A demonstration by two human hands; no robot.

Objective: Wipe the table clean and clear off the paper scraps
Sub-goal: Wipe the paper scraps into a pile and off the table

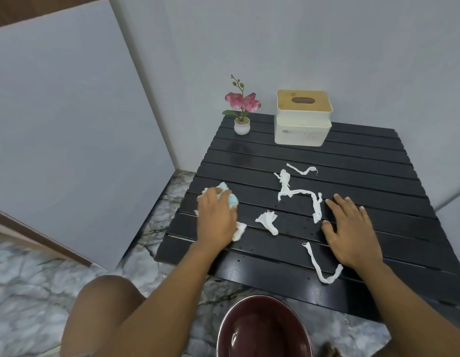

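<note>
A low black slatted table [365, 176] carries several torn white paper scraps: a long twisted strip [298, 192] in the middle, a thin curl [302, 171] behind it, a small wad [269, 221] and a bent strip [317, 266] near the front edge. My left hand [216, 219] presses a light blue and white cloth [50, 199] flat on the table's left side, with a white scrap [239, 231] beside the palm. My right hand [352, 230] rests flat, fingers spread, on the table right of the scraps, holding nothing.
A dark red bowl [262, 328] sits on the marble floor below the table's front edge. A white tissue box with a wooden lid [302, 117] and a small potted pink orchid [241, 109] stand at the back against the wall. My knee [102, 305] is at the lower left.
</note>
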